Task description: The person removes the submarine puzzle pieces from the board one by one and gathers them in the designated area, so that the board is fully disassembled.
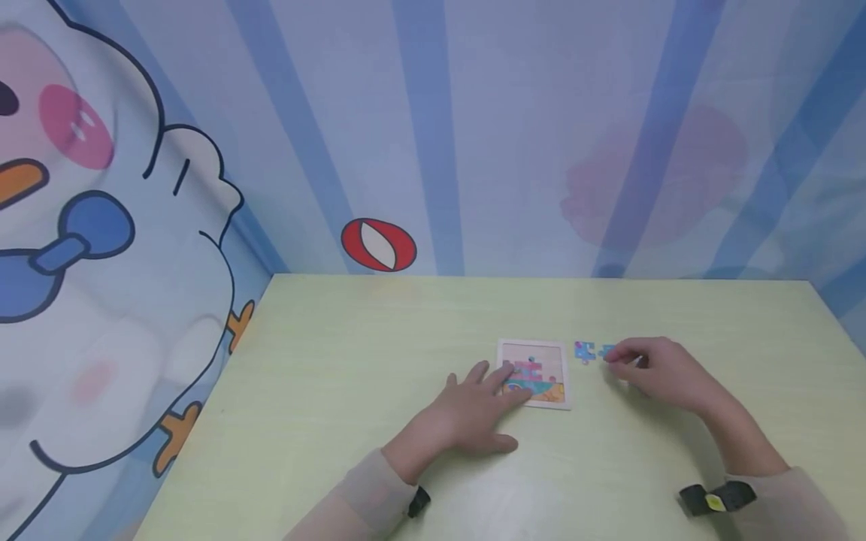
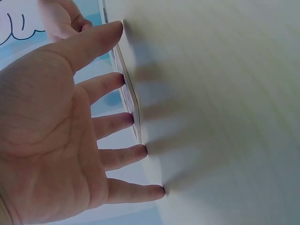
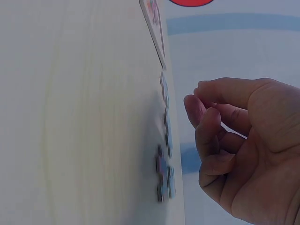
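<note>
My left hand (image 1: 467, 413) is spread out, its fingertips resting on and beside the left part of a small puzzle tray (image 1: 567, 376) with a pale rim. Fitted puzzle pieces (image 1: 541, 388) in teal, orange and pink cover the lower part of the tray. My right hand (image 1: 666, 376) hovers above the table to the right of the tray, fingers loosely bent, with nothing visible between thumb and fingertips. Near its fingertips lies a blue jigsaw piece (image 1: 585, 352). More loose pieces (image 3: 161, 178) lie below the hand in the right wrist view, partly hidden by it in the head view.
The pale yellow table (image 1: 325, 361) runs back to a blue striped backdrop (image 1: 501, 150). A large cartoon figure (image 1: 135, 338) is printed on the cloth at the left. Dark bands (image 1: 717, 499) sit at both wrists.
</note>
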Demonstrator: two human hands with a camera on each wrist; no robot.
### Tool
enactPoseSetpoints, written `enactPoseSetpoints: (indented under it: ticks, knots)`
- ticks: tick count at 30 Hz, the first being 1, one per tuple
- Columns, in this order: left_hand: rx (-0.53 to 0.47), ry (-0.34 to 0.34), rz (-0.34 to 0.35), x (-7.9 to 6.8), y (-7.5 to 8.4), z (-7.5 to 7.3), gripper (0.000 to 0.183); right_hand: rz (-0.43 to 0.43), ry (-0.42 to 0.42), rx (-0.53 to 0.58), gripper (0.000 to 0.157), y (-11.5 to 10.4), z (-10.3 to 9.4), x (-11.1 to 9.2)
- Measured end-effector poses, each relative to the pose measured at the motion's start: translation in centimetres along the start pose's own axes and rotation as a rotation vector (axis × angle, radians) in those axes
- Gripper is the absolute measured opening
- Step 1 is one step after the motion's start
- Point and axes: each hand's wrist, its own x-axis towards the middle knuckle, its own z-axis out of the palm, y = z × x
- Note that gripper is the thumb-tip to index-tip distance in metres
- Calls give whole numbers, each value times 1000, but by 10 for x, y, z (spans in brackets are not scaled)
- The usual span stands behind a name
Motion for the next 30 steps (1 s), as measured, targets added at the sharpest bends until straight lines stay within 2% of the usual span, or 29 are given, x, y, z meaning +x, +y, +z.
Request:
enactPoseSetpoints:
  ticks: [10, 17, 23, 30]
  knots:
    - [2, -2, -7, 0, 0, 1, 75, -60, -28, 17, 22, -20, 25, 23]
    - [-1, -1, -3, 0, -1, 1, 75, -123, -90, 41, 27, -32, 41, 37]
    - [-7, 0, 2, -2, -1, 1, 76, -106, -146, 38, 34, -42, 50, 45]
    - [20, 10, 3, -1, -1, 3, 76, -92, -168, 20, 37, -50, 57, 51]
